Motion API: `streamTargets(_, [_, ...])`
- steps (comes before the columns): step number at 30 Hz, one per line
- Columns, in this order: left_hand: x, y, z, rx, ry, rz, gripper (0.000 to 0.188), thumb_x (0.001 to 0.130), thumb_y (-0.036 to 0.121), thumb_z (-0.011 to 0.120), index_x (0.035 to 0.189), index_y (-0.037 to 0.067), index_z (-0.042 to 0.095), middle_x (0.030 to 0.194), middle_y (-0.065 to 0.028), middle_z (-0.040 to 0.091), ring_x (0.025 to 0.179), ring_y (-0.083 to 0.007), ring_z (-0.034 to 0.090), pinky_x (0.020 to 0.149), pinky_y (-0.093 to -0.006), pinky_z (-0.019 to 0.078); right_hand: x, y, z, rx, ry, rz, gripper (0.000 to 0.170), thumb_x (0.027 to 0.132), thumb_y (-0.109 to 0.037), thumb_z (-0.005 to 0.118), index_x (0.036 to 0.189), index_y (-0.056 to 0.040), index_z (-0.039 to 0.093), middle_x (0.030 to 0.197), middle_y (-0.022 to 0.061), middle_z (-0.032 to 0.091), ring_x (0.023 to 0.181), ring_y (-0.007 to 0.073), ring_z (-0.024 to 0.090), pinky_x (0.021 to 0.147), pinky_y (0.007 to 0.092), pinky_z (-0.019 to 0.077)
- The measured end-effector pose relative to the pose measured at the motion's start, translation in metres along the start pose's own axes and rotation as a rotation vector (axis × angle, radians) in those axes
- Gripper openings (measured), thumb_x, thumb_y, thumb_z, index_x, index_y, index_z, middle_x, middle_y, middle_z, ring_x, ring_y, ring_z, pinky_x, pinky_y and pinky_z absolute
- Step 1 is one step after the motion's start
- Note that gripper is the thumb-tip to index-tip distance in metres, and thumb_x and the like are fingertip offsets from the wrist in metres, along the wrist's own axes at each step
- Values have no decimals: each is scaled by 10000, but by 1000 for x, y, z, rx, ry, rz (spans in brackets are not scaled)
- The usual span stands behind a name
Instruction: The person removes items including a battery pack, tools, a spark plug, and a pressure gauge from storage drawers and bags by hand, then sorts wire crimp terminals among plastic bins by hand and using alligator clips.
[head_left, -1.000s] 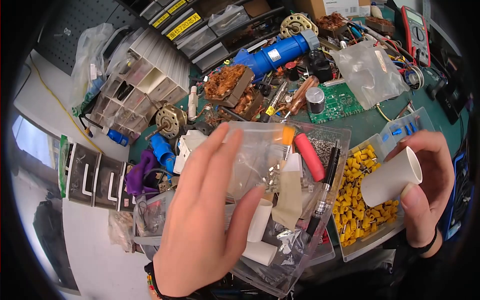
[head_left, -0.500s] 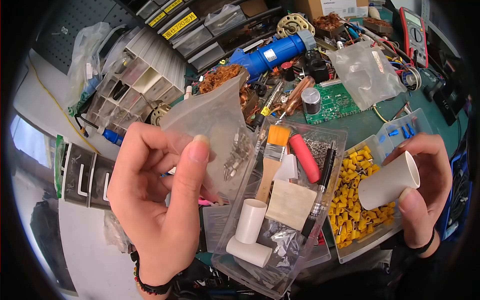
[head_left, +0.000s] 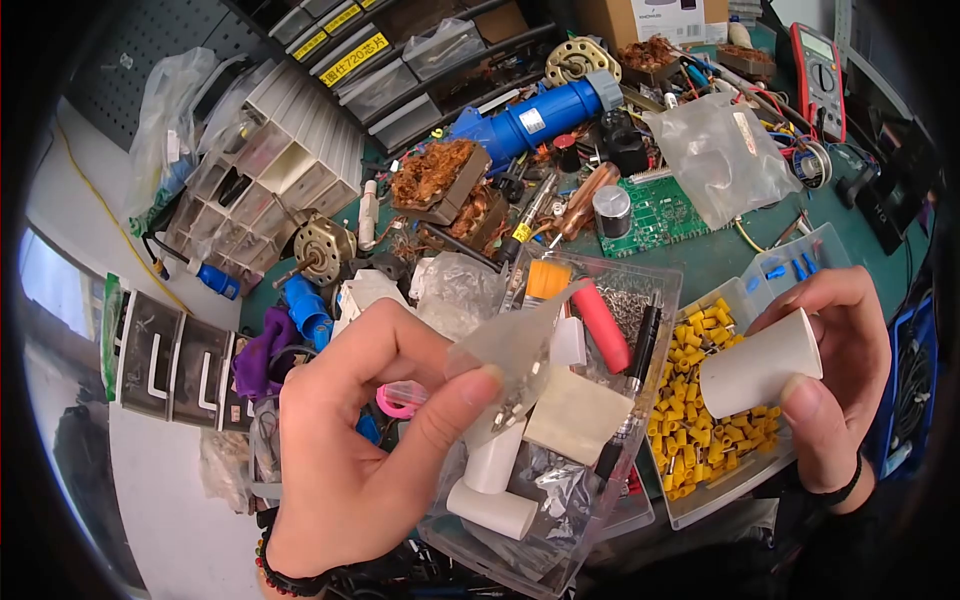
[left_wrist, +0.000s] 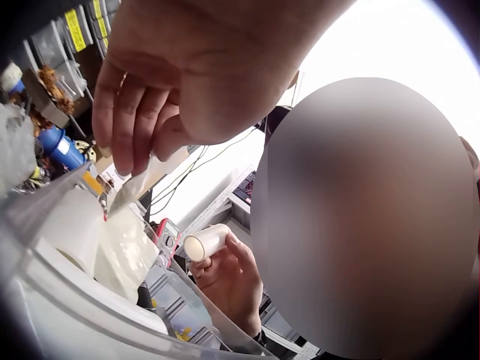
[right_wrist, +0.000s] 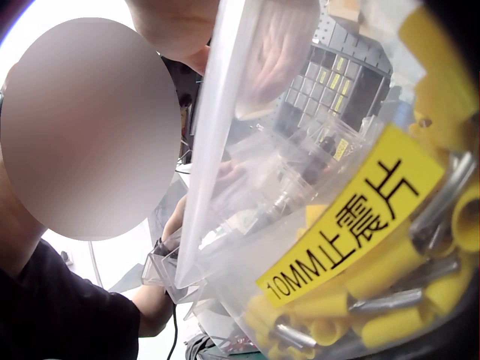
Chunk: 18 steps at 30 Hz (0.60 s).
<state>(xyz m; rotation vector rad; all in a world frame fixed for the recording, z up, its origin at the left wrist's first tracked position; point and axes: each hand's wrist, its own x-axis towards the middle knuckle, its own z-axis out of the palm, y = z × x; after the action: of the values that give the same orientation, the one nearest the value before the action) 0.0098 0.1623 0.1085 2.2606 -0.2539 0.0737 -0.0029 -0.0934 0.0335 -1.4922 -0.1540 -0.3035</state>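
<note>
My left hand point(head_left: 365, 445) pinches a small clear plastic bag point(head_left: 515, 345) between thumb and fingers, with little metal parts showing inside. The bag hangs over a clear plastic box point(head_left: 668, 305), overlapping a brush point(head_left: 548, 280) and a short white tube point(head_left: 494, 465). A second white tube point(head_left: 492, 510) lies in front of that one, beside a beige square piece point(head_left: 577, 415). At the right, my right hand point(head_left: 850, 370) holds another white tube point(head_left: 755, 365) tilted above a bin of yellow terminals point(head_left: 700, 440). The left wrist view shows this held tube point(left_wrist: 206, 244) too.
A red cylinder point(head_left: 600, 325) and a black pen point(head_left: 645, 345) lie in the box. Behind it are a green circuit board point(head_left: 660, 215), a blue plug point(head_left: 535, 122) and a plastic bag point(head_left: 720, 155). Drawer units point(head_left: 275, 165) stand at the left.
My left hand went from flat fingers over the box to lifting the bag up leftward, then brought it back down over the box. My right hand keeps hold of its tube.
</note>
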Motion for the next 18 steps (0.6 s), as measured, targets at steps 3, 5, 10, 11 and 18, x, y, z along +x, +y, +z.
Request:
streamTargets(3, [-2,2,2,-90,32,-33,169,868,60,677,856,11,516,816,-105,680,744,-127,642,712,-234,471,0,-3,2,2,-11,25,617,766,-413,707,1124,9,435,902,132,594,787,152,628,652,237,479])
streamTargets(5, [-3,2,4,-182,82,-65,170,869,52,673,859,8,509,822,-114,679,751,-134,644,708,-238,479,-2,-6,4,35,-17,51,609,751,-371,739,1123,10,444,891,133,601,783,160,636,657,237,485])
streamTargets(10, [-8,7,10,-143,176,33,165,856,-32,646,847,-19,481,898,-188,668,754,-174,649,685,-296,534,0,-10,4,-264,-403,-401,511,636,-143,858,1026,-4,558,884,150,644,744,210,669,704,287,549])
streamTargets(11, [-9,6,9,-145,177,34,165,856,-32,646,847,-19,481,898,-188,668,754,-174,649,685,-296,534,-4,-12,9,-198,-424,-384,394,652,-145,846,948,-5,627,914,177,658,769,238,681,690,313,560])
streamTargets(18, [-12,10,21,382,237,470,97,739,-95,649,753,-40,570,785,-199,682,701,-239,663,640,-298,514,-35,3,56,-100,-416,-522,150,749,-46,750,858,12,666,756,109,601,640,204,548,584,288,408])
